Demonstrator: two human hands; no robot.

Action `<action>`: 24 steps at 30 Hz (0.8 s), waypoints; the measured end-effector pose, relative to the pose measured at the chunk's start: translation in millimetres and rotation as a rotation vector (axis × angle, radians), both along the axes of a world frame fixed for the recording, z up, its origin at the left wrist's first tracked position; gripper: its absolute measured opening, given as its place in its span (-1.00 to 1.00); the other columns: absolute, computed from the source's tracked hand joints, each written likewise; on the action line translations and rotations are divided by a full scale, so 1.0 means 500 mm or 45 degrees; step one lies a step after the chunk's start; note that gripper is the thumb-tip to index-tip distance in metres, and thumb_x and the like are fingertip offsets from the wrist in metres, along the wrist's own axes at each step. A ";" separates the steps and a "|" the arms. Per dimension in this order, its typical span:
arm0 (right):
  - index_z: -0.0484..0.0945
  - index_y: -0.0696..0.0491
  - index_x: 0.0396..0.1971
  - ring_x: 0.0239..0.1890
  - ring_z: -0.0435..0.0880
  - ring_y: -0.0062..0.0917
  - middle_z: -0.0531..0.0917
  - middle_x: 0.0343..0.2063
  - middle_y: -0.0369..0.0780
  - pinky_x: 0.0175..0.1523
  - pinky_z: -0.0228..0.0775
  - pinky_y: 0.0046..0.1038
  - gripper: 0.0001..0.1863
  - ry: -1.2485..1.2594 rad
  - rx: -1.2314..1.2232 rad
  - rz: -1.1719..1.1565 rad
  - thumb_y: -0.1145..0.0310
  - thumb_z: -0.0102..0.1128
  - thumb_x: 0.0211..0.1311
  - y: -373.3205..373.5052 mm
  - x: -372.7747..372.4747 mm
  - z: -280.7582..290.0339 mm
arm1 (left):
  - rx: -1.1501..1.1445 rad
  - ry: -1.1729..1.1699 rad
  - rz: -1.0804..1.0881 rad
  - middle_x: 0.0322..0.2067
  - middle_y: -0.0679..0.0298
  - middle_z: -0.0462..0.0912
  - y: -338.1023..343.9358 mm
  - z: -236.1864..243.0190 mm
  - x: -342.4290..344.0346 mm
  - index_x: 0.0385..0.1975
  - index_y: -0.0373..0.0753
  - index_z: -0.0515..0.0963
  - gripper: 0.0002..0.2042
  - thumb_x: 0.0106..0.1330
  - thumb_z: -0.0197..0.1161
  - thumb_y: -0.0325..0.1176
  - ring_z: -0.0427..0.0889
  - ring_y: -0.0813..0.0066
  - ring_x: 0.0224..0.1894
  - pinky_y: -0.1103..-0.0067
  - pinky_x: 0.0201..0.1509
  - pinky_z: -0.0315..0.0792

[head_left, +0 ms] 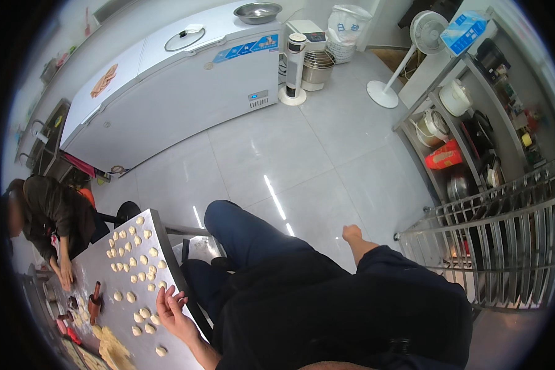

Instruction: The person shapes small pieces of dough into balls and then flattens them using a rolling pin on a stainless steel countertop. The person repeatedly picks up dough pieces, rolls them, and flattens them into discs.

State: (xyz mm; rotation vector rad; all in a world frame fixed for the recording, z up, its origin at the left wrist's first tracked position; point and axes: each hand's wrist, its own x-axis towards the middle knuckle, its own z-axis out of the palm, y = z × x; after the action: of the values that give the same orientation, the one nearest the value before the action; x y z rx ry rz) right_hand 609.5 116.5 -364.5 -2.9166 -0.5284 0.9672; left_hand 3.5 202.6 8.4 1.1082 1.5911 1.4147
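My left hand (174,313) is open, its fingers loosely bent and apart, over the near edge of the metal work table (182,295). It holds nothing that I can see. Close beside it lie small pale dough balls (150,328), with several more spread in loose rows toward the table's far corner. My right hand (353,235) hangs out to the right above the tiled floor, away from the table. Its fingers are turned from view, so their state is not clear.
Another person (55,216) works at the table's left side, near a rolling pin (94,303) and a dough mass (113,348). A chest freezer (179,92) lines the back wall. A white fan (383,94), metal shelving (438,117) and a tray rack (493,246) stand right.
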 end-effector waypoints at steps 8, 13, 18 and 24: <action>0.77 0.21 0.01 0.19 0.73 0.02 0.76 0.08 0.12 0.29 0.57 -0.09 -0.39 0.094 -0.010 0.114 -0.10 0.18 0.43 -0.032 -0.052 0.017 | 0.001 0.023 -0.157 0.10 0.01 0.75 0.049 -0.006 0.038 0.36 -0.41 0.51 -0.63 0.69 0.14 -0.36 0.78 0.41 -0.11 0.55 -0.08 0.69; 0.80 0.20 -0.07 0.16 0.74 0.01 0.78 0.06 0.09 0.29 0.57 -0.06 -0.42 0.148 0.139 0.362 -0.08 0.15 0.47 0.109 -0.100 0.039 | 0.010 0.135 -0.140 0.10 0.04 0.76 0.038 0.004 0.024 0.21 -0.44 0.65 -0.69 0.68 0.15 -0.37 0.79 0.40 -0.10 0.54 -0.08 0.69; 0.84 0.11 -0.08 0.10 0.78 -0.05 0.82 -0.02 0.02 0.26 0.59 -0.07 -0.43 0.150 0.189 0.456 -0.13 0.20 0.42 0.210 -0.149 0.067 | 0.028 0.173 0.040 0.05 0.04 0.78 -0.022 0.001 -0.024 0.14 -0.46 0.70 -0.70 0.68 0.15 -0.37 0.79 0.38 -0.09 0.53 -0.09 0.69; 0.78 0.17 0.02 0.19 0.72 0.00 0.76 0.09 0.08 0.30 0.57 -0.05 -0.40 0.123 -0.024 0.672 -0.11 0.20 0.43 0.259 -0.161 0.039 | 0.013 0.190 0.423 0.12 0.01 0.76 -0.153 0.006 -0.083 0.27 -0.44 0.61 -0.65 0.68 0.14 -0.34 0.78 0.36 -0.04 0.50 -0.05 0.67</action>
State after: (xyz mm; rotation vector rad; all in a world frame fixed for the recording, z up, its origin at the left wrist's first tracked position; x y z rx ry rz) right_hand 529.0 245.9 -344.9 -2.7735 -1.3281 1.1463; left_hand -38.2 126.3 11.3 1.0073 1.9459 1.5823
